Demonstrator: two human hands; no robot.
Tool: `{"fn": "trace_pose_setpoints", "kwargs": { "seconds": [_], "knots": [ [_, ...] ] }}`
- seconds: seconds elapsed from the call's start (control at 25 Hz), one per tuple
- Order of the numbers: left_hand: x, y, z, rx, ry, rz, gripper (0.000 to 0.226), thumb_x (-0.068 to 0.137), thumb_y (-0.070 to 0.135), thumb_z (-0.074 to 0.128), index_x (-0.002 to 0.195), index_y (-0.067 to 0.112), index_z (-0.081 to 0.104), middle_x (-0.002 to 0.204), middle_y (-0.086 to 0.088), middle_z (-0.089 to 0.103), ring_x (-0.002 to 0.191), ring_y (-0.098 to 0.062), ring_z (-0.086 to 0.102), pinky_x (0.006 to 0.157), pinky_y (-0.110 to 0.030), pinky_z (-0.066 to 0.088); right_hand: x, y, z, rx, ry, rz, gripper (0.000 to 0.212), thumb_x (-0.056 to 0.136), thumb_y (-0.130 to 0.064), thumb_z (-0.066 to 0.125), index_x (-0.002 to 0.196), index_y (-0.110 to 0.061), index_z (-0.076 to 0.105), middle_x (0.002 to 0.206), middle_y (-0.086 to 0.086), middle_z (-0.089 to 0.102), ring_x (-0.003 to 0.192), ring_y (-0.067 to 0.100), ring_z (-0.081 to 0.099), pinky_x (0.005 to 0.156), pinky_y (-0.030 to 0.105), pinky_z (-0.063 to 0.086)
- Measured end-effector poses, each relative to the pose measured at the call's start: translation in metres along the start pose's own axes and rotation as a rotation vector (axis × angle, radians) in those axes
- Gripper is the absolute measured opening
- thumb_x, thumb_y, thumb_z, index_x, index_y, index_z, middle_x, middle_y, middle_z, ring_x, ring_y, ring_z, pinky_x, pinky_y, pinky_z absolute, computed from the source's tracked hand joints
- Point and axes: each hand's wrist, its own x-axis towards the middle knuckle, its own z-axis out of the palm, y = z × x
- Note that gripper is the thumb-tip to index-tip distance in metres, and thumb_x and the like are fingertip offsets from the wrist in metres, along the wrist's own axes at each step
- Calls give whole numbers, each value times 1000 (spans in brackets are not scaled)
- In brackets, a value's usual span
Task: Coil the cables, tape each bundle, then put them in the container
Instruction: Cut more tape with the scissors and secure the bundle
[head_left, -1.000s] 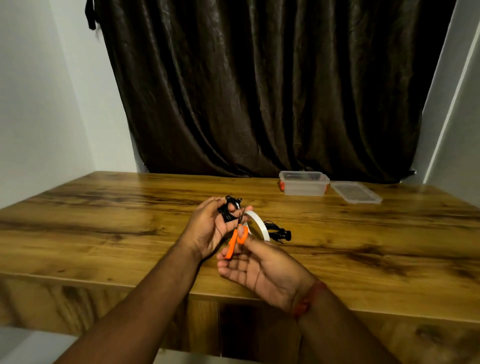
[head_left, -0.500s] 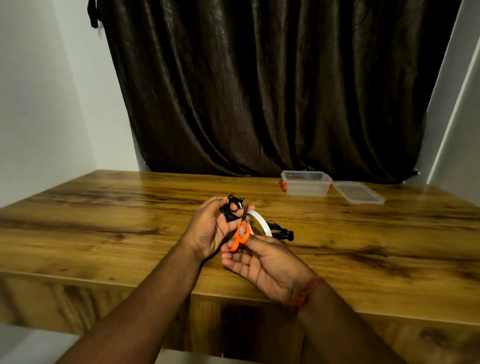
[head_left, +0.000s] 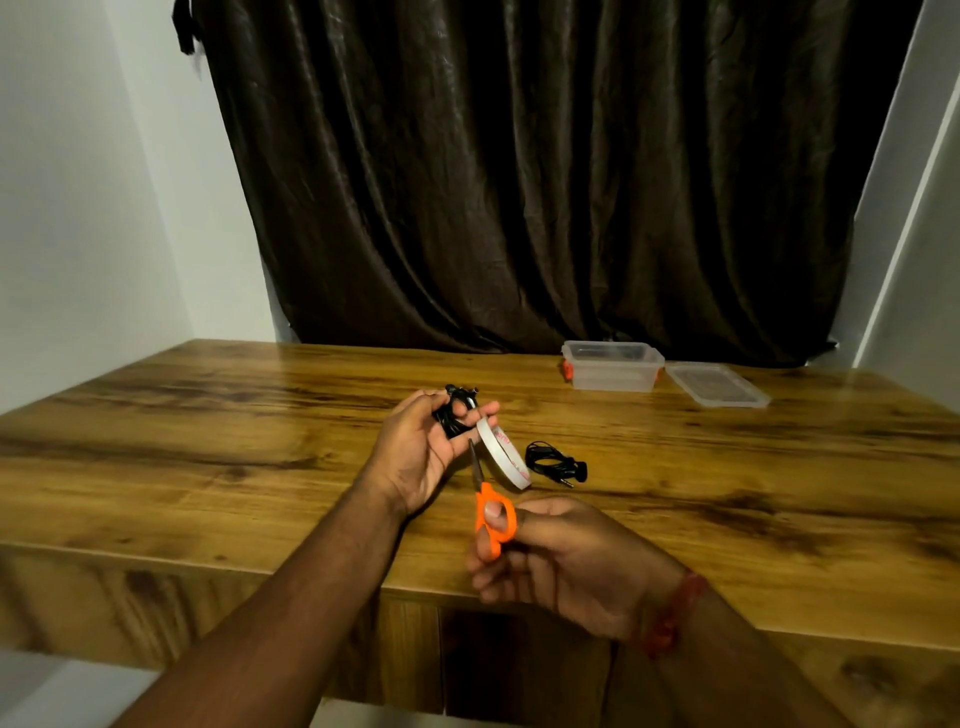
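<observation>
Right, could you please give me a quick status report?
Left hand grips coiled cable and tape roll. Right hand holds orange scissors. Second cable on table; container open. Nothing obstructing.

Orange scissors (head_left: 493, 512), black cable (head_left: 553, 462)

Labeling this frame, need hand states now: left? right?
Left hand: holding the coiled black cable bundle, with the tape roll at its fingertips.
Right hand: holding the orange scissors, fingers through the handles.
</observation>
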Motion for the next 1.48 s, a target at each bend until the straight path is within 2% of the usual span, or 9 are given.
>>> {"fn": "trace_pose_setpoints", "kwargs": {
  "seconds": [0.08,0.2,0.36,0.56,0.96,1.12,1.24,1.36,1.48],
  "knots": [
    [-1,1,-1,9,-5,-8,16,102,6,37,91,6,49,79,-16,55,111,-51,62,89,-56,55,-16,-9,-10,-145,88,-15,25,89,-25,64,85,-1,66,85,15,66,70,17,63,66,27,55],
    [-3,2,-1,27,-15,-18,16,103,7,38,92,6,49,82,-17,57,113,-50,61,93,-58,53,-37,-30,-49,-550,482,-14,26,90,-28,65,87,-1,65,71,6,64,59,12,57,54,24,45],
    [-4,2,0,38,-8,-23,18,103,7,37,90,7,49,82,-17,57,113,-50,61,92,-57,54,-49,-58,-123,-1317,848,268,31,92,-40,61,75,-15,59,72,4,60,68,20,59,58,28,41],
    [-5,2,1,60,3,-33,17,103,7,37,91,7,49,82,-17,56,113,-50,61,91,-56,54,-46,-71,-158,-1569,959,520,25,89,-35,59,95,-12,66,98,11,61,86,23,60,73,29,48],
    [-6,1,2,72,-17,-34,18,103,7,36,90,7,48,81,-17,56,113,-50,62,90,-55,55,-51,-77,-164,-1671,946,558,28,91,-39,59,97,-13,67,91,6,62,85,20,60,72,29,48],
    [-8,2,3,72,-27,-36,18,103,7,37,89,7,49,81,-17,57,112,-49,62,91,-55,55,-43,-67,-125,-1755,1063,115,21,87,-45,58,84,-25,58,90,0,57,81,19,56,74,34,49],
    [-9,2,4,78,-39,-32,20,102,7,37,87,7,49,81,-16,56,113,-49,62,90,-53,56,-15,-37,-69,-1491,892,-285,18,94,-46,51,98,-30,57,101,-9,54,87,11,52,76,33,48],
    [-11,1,4,69,-61,-33,21,102,7,37,86,6,50,81,-16,55,113,-48,62,91,-53,55,16,-10,-33,-1348,688,-399,31,91,-48,57,113,-27,60,108,-11,53,94,8,52,82,31,49],
    [-11,1,4,55,-79,-35,23,102,7,36,84,6,50,81,-16,54,114,-47,62,89,-52,56,38,4,-25,-1233,662,-444,27,91,-39,62,114,-25,63,103,-10,58,87,6,53,74,26,44]
  ]
}}
